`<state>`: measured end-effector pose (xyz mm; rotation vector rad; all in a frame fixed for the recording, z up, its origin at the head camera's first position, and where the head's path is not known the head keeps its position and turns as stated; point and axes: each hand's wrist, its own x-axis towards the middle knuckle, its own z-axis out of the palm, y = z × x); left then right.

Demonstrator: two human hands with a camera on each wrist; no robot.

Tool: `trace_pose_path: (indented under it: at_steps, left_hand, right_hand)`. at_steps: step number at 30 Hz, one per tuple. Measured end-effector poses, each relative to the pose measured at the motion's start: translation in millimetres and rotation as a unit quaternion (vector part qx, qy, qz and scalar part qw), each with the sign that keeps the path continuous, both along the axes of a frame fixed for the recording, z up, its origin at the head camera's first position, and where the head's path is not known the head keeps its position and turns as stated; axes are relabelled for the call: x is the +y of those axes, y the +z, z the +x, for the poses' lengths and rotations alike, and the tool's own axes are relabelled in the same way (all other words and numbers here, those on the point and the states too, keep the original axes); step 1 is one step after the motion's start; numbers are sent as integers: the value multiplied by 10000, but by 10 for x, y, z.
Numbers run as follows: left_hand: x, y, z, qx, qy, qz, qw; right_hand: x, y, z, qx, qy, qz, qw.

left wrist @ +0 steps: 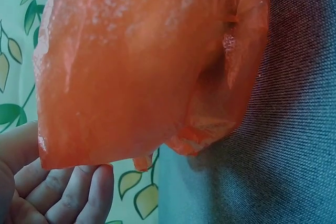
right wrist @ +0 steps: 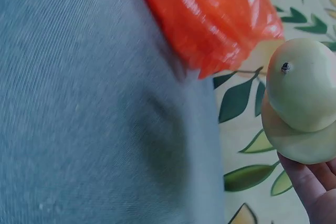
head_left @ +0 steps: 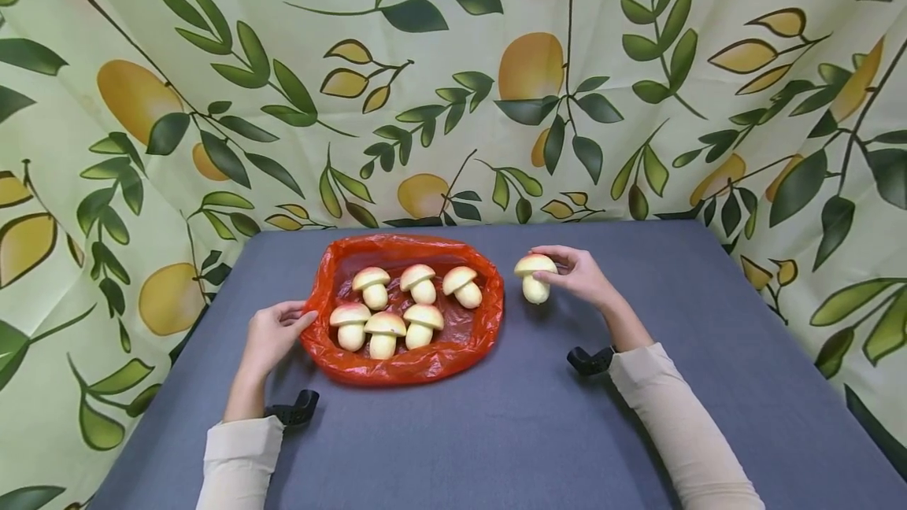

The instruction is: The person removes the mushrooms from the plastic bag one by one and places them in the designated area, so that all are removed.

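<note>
A red plastic bag (head_left: 414, 371) lies with its mouth spread wide on the table, and several toy mushrooms (head_left: 383, 334) with pale stems and pink-tinged caps sit inside. At the bag's left rim my left hand (head_left: 269, 339) pinches the plastic between thumb and fingers; the left wrist view shows the film (left wrist: 121, 77) stretching up from them. To the right of the bag, my right hand (head_left: 585, 280) grips another toy mushroom (head_left: 536, 276) by its cap, stem downward. Its stem end (right wrist: 307, 85), with a small dark spot, faces the right wrist camera.
A grey-blue cloth (head_left: 453, 447) covers the table. Behind and at both sides hangs a curtain (head_left: 453, 101) printed with leaves and yellow fruit. Black wrist devices (head_left: 590, 360) sit under both forearms.
</note>
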<state>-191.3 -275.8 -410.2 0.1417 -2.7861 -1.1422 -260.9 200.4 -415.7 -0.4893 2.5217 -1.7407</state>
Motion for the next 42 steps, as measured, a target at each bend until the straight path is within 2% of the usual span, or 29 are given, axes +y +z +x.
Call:
trace_pose_path:
  at_steps: [3,10,23,33,42]
  left_hand:
    - [6,11,2,54,-17,-11,10000]
    - [1,0,5,-53,29,85,9999]
    - [-10,-13,18,3,8,61,10000]
    - [-9,-19,-6,32,-106,37,9999]
    - [-8,-12,7,-32,-55,23,10000]
  right_hand:
    - [34,-50,-51,6,-48,79,10000]
    - [103,-191,-181,22,-96,323,9994]
    - [151,-376,-377,-480,-242,421,9977]
    - [101,-390,-410,-729,38,204,9971]
    - [112,-433,-418,-798,83,236,9965]
